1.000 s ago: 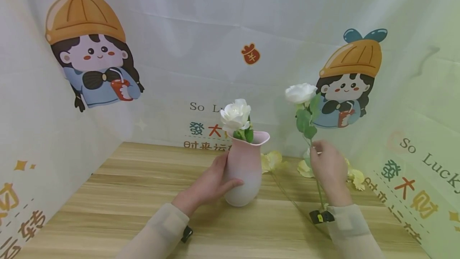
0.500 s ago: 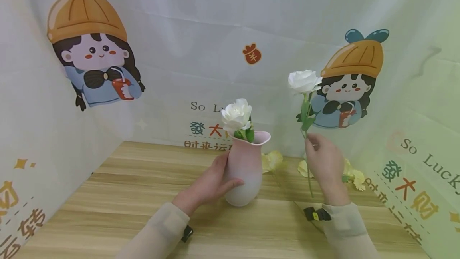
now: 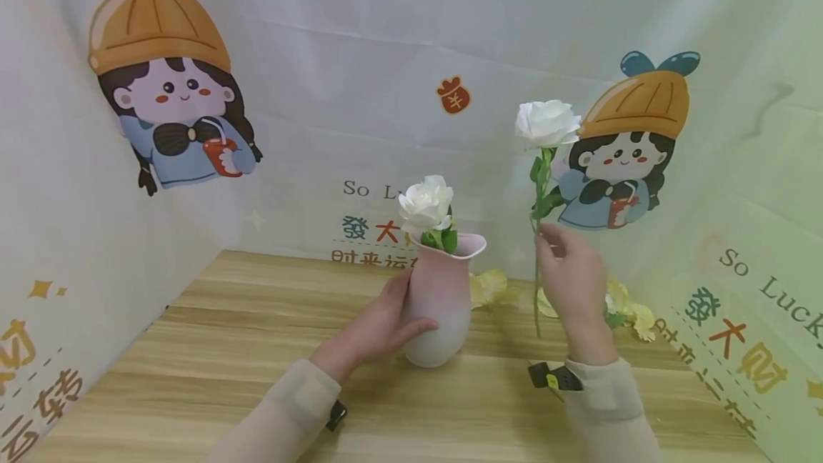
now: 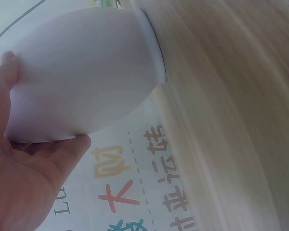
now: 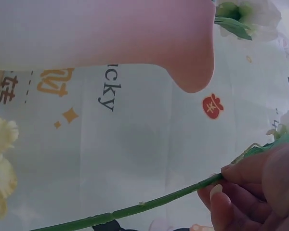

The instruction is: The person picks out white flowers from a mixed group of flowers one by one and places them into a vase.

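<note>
A pink-to-white vase (image 3: 439,304) stands on the wooden table (image 3: 244,349) with one white rose (image 3: 425,206) in its mouth. My left hand (image 3: 381,327) grips the vase's belly, thumb in front; the left wrist view shows the vase (image 4: 86,72) against my palm (image 4: 19,183). My right hand (image 3: 569,284) pinches the green stem (image 3: 536,306) of a second white rose (image 3: 546,122), held upright to the right of the vase, its stem end above the table. The right wrist view shows the stem (image 5: 149,204) between my fingertips (image 5: 231,192), with the vase (image 5: 101,33) beyond.
Yellow flowers (image 3: 486,286) lie on the table behind the vase, more (image 3: 633,314) behind my right hand. A printed cartoon cloth (image 3: 386,91) walls the table at the back and both sides. Bare wood spreads to the left and front.
My right hand has lifted the second rose higher and a little leftward, toward the vase; its stem end has come up off the table. The left hand and vase have stayed put.
</note>
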A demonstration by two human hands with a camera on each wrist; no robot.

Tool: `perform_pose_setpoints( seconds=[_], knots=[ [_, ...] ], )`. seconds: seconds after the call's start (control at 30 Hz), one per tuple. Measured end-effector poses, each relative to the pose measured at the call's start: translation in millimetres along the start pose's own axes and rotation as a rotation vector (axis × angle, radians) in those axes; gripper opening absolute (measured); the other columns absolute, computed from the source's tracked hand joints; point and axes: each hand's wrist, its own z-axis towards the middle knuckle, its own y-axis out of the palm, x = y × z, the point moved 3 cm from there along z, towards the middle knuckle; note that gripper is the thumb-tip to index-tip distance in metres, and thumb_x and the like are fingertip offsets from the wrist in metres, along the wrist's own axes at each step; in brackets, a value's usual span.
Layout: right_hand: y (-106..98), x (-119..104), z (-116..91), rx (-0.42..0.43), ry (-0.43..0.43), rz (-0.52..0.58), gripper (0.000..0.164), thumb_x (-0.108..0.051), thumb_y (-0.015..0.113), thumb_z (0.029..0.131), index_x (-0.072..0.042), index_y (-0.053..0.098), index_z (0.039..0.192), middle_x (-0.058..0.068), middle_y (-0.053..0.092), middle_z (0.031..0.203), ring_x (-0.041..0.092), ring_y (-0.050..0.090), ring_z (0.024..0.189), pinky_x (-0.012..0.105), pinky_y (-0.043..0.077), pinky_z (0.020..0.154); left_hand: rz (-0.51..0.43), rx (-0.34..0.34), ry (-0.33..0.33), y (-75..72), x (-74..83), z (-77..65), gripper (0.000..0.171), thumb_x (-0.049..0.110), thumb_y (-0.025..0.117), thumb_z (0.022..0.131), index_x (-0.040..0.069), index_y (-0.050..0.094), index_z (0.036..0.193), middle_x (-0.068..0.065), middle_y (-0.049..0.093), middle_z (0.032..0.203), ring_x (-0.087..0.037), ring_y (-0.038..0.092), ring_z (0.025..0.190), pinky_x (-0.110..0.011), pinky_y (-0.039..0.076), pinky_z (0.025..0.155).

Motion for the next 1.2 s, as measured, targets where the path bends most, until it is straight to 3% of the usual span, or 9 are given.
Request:
perform_pose_setpoints(
  seconds=[0.2,0.4,0.5,0.7,0.83,1.0,1.2],
  knots=[
    [-1.0,-10.2,2.3,0.072,-0.027,0.052,0.02,-0.016,0.064,0.098,-0.005,0.072,0.112,0.008,0.072,0.102,0.022,0.066,0.084,0.044,0.054,0.068,-0.003,-0.003,-0.001,0.6,-0.2,0.6,0.097,0.056,0.065,0.09,0.007,0.013,0.155,-0.013,0.029,0.149,-0.02,0.037,0.128,-0.043,0.036,0.108],
    [-10.1,-21.5,0.3,0.183,-0.046,0.123,0.019,-0.019,0.066,0.096,-0.006,0.073,0.108,0.003,0.072,0.097,0.013,0.066,0.076,0.012,0.047,0.051,-0.008,-0.002,0.002,1.4,1.0,0.6,0.095,0.054,0.067,0.091,0.006,0.014,0.154,-0.014,0.03,0.147,-0.02,0.037,0.128,-0.043,0.037,0.107],
    [-16.6,-24.5,-0.7,0.25,-0.058,0.172,0.017,-0.017,0.069,0.094,-0.004,0.073,0.104,0.003,0.072,0.094,0.007,0.064,0.069,0.004,0.044,0.049,-0.009,0.002,0.004,1.7,1.5,0.8,0.095,0.052,0.068,0.09,0.005,0.015,0.154,-0.013,0.031,0.147,-0.019,0.038,0.127,-0.042,0.037,0.107],
    [-27.3,-33.1,0.4,0.386,-0.157,0.312,0.009,-0.004,0.071,0.09,0.001,0.073,0.098,0.007,0.073,0.088,0.003,0.063,0.069,0.006,0.048,0.049,-0.015,0.021,0.023,0.7,2.5,1.3,0.094,0.049,0.07,0.09,0.004,0.017,0.153,-0.014,0.032,0.146,-0.02,0.038,0.127,-0.043,0.038,0.107],
    [-35.8,-47.5,-1.9,0.443,-0.202,0.395,0.011,0.006,0.07,0.089,0.005,0.071,0.1,0.012,0.072,0.088,0.012,0.065,0.071,0.008,0.051,0.051,-0.011,0.033,0.036,0.1,2.8,1.2,0.093,0.047,0.071,0.09,0.002,0.019,0.152,-0.016,0.033,0.144,-0.022,0.04,0.126,-0.044,0.039,0.106],
    [-47.0,-68.3,-5.1,0.486,-0.226,0.499,0.015,0.014,0.067,0.088,0.013,0.065,0.103,0.02,0.071,0.093,0.025,0.067,0.079,0.012,0.054,0.057,-0.01,0.03,0.034,-0.1,3.0,1.4,0.093,0.047,0.071,0.09,0.002,0.019,0.152,-0.015,0.033,0.144,-0.021,0.04,0.125,-0.044,0.039,0.106],
    [-51.8,-77.3,-7.9,0.506,-0.248,0.594,0.015,0.016,0.064,0.088,0.018,0.064,0.103,0.022,0.07,0.092,0.028,0.066,0.079,0.015,0.056,0.059,-0.002,0.027,0.027,-0.6,4.1,0.9,0.094,0.048,0.071,0.09,0.002,0.018,0.152,-0.016,0.033,0.144,-0.022,0.04,0.126,-0.044,0.039,0.106]
  ],
)
